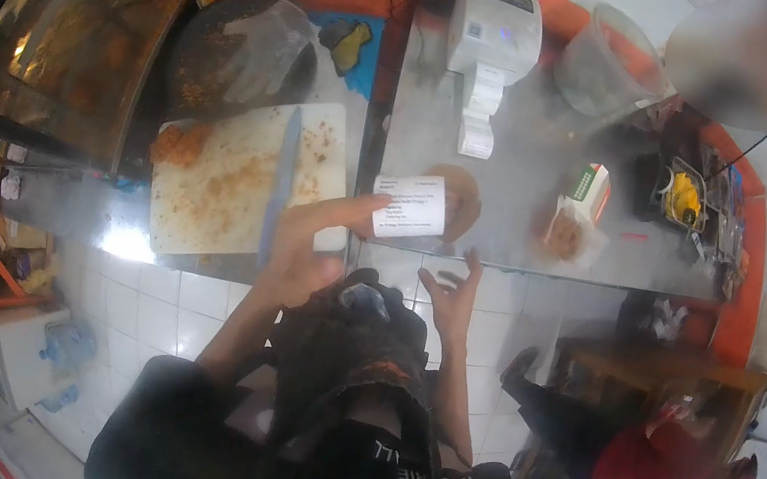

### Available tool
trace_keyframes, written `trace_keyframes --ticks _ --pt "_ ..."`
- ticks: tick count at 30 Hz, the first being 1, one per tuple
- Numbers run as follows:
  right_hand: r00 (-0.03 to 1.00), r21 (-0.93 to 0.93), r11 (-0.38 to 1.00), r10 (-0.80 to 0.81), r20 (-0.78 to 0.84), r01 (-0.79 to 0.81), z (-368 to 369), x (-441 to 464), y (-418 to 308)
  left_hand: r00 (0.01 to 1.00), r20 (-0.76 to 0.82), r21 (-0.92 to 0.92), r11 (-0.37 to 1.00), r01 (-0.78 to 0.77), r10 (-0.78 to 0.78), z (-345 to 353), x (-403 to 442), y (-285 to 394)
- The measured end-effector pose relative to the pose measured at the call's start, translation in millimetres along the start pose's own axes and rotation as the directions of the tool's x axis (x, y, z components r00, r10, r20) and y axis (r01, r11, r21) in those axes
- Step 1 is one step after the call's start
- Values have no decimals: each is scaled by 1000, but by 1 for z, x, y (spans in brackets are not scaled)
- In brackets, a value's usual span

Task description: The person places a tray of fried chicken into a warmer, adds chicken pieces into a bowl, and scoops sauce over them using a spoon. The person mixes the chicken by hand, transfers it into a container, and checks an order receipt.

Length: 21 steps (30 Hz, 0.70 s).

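Observation:
A white printed label [409,207] hangs at the tip of the index finger of my left hand [316,228], whose other fingers curl below it. Under and behind the label lies a round brown item [460,204], partly covered, its kind unclear. My right hand [450,299] is raised near the counter edge, fingers apart and nothing in them. To the left, a knife [283,177] with a bluish blade lies along a white cutting board [207,200] that is scattered with brown crumbs. A piece of fried food [179,144] sits at the board's left edge.
A label printer [498,30] with a strip of labels stands at the back. Nearby are a clear plastic bucket [608,64], a green and white box [592,188] and a dark round pan [201,57]. A lit glass cabinet [71,45] stands left. Someone in red [653,478] is behind, right.

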State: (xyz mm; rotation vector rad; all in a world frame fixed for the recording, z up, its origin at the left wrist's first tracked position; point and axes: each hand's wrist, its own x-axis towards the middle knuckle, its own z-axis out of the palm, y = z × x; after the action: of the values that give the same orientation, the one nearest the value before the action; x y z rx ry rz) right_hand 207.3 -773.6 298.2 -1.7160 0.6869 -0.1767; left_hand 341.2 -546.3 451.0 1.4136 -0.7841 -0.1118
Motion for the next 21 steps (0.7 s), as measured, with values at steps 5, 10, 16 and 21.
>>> trace_keyframes --ticks 5,10,16,21 --pt "970 -211 947 -243 21 242 -6 50 6 997 -59 -5 999 41 -42 -2 -1 2" --pt "898 147 948 -316 307 283 -4 110 27 996 -84 102 994 43 -35 -9 -6 4" --pt "821 -3 915 -361 442 404 -8 134 12 992 -123 240 970 44 -15 -16 -14 -4" --pt "847 69 946 -314 429 316 -6 128 6 986 -114 118 984 134 -121 -13 -15 -3"
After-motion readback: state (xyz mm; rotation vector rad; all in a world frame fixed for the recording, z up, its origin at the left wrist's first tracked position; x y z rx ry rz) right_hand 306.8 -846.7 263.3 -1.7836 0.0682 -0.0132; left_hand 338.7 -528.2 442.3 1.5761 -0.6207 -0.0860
